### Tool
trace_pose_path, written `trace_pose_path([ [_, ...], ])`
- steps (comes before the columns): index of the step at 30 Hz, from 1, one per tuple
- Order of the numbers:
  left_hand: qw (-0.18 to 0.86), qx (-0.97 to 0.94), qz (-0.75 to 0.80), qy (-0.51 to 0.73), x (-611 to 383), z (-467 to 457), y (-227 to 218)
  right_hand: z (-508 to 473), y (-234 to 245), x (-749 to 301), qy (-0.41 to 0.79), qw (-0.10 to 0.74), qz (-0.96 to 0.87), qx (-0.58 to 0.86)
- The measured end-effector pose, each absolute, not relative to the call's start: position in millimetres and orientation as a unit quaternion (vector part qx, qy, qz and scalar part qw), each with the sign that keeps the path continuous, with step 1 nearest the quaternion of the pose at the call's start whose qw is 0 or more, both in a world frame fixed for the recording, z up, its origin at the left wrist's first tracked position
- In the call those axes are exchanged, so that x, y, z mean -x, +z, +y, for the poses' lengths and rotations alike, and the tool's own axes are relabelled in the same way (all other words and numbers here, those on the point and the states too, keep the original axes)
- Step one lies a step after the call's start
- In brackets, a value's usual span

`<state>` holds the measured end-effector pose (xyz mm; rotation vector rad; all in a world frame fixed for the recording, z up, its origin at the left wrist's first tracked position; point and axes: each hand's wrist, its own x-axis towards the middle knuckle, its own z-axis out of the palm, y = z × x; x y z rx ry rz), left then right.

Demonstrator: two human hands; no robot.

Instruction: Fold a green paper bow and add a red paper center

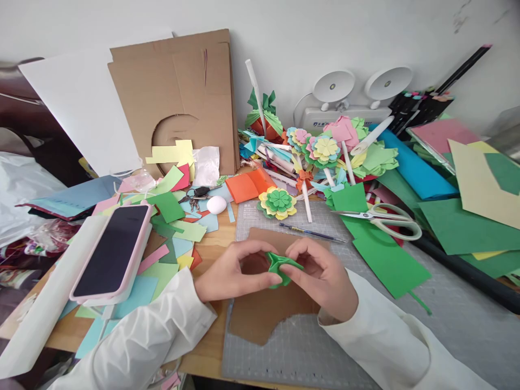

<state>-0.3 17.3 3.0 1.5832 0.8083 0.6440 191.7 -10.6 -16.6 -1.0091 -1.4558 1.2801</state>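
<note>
Between my two hands is a small piece of folded green paper, with layered creases facing up. My left hand pinches its left side with thumb and index finger. From the other side, my right hand grips it, thumb laid along the near edge. Both hands hover over a brown cardboard piece with a curved cut in its near edge, lying on a grey cutting mat. Beyond the hands are a pen and a layered paper flower in green and yellow.
Scissors lie right on green paper sheets. A phone in a pink case rests at left among paper scraps. Cardboard sheets lean on the wall. Paper flowers, white paper sticks and a twin-head lamp stand behind.
</note>
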Motion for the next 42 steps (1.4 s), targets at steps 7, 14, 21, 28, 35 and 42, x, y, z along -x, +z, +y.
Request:
trace_pose_path([
  [7, 0.586, -0.665, 0.355, 0.297, 0.6, 17.1, 3.2, -7.8, -15.1, -193.2, 0.552, 0.447, -0.574, 0.409],
  [14, 0.632, -0.636, 0.352, 0.269, -0.2, 19.2, 0.6, -9.5, -11.4, -190.4, 0.589, 0.414, -0.553, 0.42],
  [21, 0.682, -0.584, 0.354, 0.263, -1.6, 18.6, 2.5, -10.0, -14.0, -188.5, 0.644, 0.407, -0.524, 0.38],
  [28, 0.722, -0.507, 0.343, 0.323, -2.0, 19.4, 2.7, -9.0, -15.0, -190.1, 0.618, 0.43, -0.528, 0.393],
  [35, 0.757, -0.51, 0.317, 0.26, -4.1, 19.4, 4.1, -10.2, -14.9, -191.6, 0.584, 0.415, -0.565, 0.41],
  [42, 0.732, -0.524, 0.342, 0.27, -0.5, 19.4, 2.5, -9.7, -12.4, -192.4, 0.584, 0.394, -0.588, 0.397],
])
